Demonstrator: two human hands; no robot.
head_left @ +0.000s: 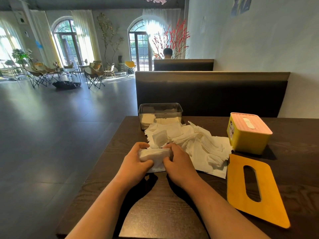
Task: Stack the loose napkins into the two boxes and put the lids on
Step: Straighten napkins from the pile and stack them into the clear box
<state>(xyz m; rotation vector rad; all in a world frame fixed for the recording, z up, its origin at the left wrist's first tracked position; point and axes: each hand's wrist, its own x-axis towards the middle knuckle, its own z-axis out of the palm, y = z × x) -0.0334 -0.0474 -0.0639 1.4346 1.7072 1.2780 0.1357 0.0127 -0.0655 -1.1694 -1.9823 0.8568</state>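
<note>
My left hand (136, 159) and my right hand (177, 161) grip the two ends of a stack of white napkins (154, 155) just above the dark table (164, 213). A loose pile of napkins (198, 144) spreads behind and to the right of my hands. At the table's far edge stands a clear box (160, 111), without a lid and with some napkins lying inside. A yellow box (248, 135) at the right has a pink slotted lid (250, 122) on it. A flat orange lid (253, 188) with an oval slot lies on the table at the right.
The table's left edge drops to a dark floor. A dark booth seat back (212, 94) rises behind the table, and a pale wall runs along the right. A person (167, 53) sits in the booth beyond. Folding chairs (93, 73) stand far off at the left.
</note>
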